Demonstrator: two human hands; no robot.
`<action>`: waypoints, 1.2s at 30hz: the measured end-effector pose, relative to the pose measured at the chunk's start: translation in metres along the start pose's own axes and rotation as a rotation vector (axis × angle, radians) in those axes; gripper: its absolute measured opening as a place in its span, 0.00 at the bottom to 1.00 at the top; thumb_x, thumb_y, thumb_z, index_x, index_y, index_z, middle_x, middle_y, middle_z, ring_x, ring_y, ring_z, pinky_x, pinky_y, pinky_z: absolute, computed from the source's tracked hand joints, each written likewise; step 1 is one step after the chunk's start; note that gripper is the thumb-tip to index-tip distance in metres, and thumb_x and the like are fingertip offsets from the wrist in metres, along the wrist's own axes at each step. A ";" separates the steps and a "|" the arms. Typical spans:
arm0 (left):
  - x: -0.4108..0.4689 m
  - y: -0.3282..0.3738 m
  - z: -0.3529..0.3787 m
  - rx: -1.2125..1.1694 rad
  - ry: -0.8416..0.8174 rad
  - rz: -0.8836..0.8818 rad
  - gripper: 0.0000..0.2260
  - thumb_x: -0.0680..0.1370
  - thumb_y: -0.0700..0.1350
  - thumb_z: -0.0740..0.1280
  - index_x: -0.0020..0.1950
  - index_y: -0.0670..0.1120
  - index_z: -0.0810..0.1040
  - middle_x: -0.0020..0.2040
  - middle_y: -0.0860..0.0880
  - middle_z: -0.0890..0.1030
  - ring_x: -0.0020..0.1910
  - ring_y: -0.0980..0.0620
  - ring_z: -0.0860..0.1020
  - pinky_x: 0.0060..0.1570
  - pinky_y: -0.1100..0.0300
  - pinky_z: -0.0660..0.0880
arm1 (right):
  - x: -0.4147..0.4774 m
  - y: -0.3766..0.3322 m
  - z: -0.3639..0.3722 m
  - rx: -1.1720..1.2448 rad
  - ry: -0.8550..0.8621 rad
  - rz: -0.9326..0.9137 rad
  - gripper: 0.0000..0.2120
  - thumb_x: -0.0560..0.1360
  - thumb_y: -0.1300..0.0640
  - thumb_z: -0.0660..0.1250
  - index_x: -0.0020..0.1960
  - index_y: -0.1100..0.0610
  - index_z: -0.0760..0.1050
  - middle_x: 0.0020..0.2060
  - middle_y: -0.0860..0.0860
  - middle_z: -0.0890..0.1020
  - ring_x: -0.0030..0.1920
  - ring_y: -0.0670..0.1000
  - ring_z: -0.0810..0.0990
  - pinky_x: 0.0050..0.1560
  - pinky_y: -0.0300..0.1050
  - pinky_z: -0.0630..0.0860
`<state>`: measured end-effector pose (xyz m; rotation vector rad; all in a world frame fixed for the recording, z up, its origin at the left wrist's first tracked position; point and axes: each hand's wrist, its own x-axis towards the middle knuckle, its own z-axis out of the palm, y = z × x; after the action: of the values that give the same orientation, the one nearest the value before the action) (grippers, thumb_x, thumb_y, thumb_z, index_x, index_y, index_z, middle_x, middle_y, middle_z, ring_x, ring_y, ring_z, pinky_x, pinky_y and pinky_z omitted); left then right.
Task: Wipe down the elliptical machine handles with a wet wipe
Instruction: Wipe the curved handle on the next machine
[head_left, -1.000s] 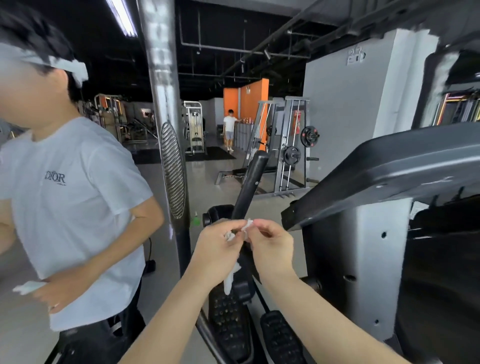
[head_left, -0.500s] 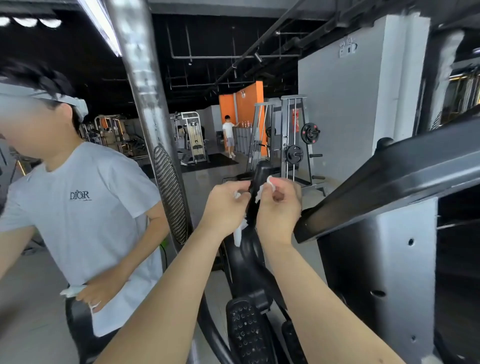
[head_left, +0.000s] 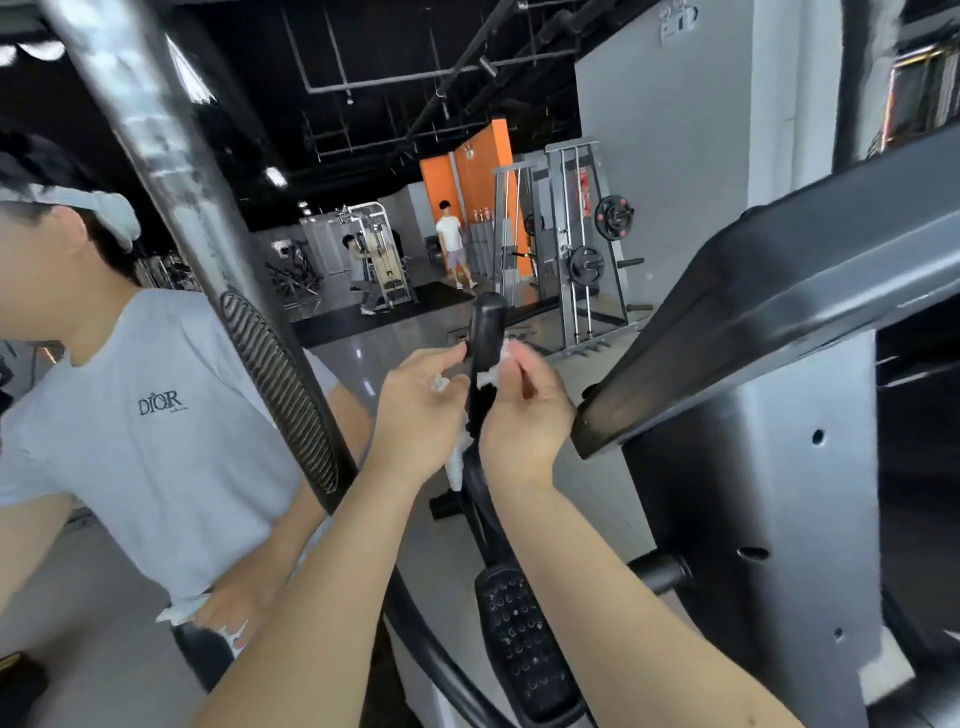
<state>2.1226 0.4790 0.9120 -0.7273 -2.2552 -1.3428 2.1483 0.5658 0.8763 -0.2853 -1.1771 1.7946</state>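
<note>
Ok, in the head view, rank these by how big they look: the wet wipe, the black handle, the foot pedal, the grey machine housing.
1. grey machine housing
2. foot pedal, nearer the camera, so unsure against the handle
3. black handle, partly covered
4. wet wipe, mostly hidden

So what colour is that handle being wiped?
The handle is plain black; the wet wipe against it is white. Seen in the head view.
</note>
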 end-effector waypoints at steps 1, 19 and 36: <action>-0.001 -0.001 0.000 0.005 0.002 0.007 0.15 0.81 0.37 0.67 0.66 0.50 0.83 0.54 0.70 0.76 0.51 0.87 0.68 0.50 0.87 0.60 | 0.003 -0.002 0.002 0.005 -0.005 -0.034 0.11 0.84 0.63 0.65 0.61 0.56 0.83 0.57 0.47 0.84 0.57 0.38 0.81 0.60 0.31 0.74; -0.003 -0.002 0.006 -0.050 0.063 -0.021 0.21 0.76 0.44 0.65 0.55 0.72 0.82 0.58 0.67 0.81 0.53 0.70 0.80 0.46 0.74 0.76 | 0.034 -0.024 0.019 0.040 -0.095 -0.136 0.21 0.82 0.68 0.60 0.60 0.47 0.83 0.57 0.46 0.84 0.60 0.42 0.81 0.62 0.32 0.75; -0.024 -0.019 0.012 -0.072 0.005 -0.113 0.20 0.81 0.37 0.64 0.61 0.60 0.84 0.58 0.59 0.82 0.56 0.67 0.78 0.56 0.71 0.73 | 0.009 0.004 -0.002 0.077 -0.073 0.056 0.12 0.81 0.61 0.70 0.56 0.45 0.83 0.52 0.42 0.86 0.55 0.39 0.84 0.55 0.31 0.78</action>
<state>2.1281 0.4768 0.8801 -0.6269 -2.2847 -1.4828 2.1423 0.5737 0.8748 -0.2112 -1.1580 1.9089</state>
